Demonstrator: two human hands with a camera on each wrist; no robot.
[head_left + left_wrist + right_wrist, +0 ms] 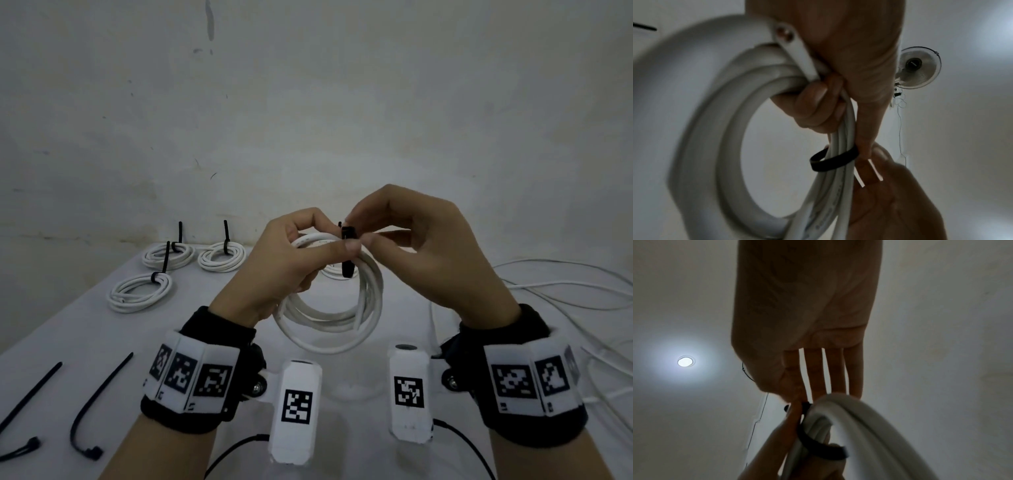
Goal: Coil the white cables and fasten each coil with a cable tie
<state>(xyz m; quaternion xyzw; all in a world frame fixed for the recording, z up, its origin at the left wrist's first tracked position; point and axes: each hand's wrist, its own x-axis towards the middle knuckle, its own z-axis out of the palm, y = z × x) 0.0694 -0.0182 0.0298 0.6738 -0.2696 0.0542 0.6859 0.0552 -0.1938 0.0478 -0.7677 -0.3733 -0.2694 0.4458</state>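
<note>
I hold a coil of white cable (pixel 342 308) upright above the table. My left hand (pixel 301 253) grips the coil's top, fingers curled round the strands (pixel 840 146). A black cable tie (pixel 347 250) is looped round the strands (pixel 830 160) near the top. My right hand (pixel 387 229) pinches the tie's head between thumb and forefinger, the other fingers straight. In the right wrist view the tie (pixel 818 446) wraps the coil (pixel 859 426) below the fingertips.
Three tied coils (pixel 140 291) (pixel 168 255) (pixel 222 257) lie at the table's far left, another coil (pixel 337 272) behind the held one. Two loose black ties (pixel 97 397) (pixel 29 401) lie near left. Uncoiled white cables (pixel 565 291) sprawl on the right.
</note>
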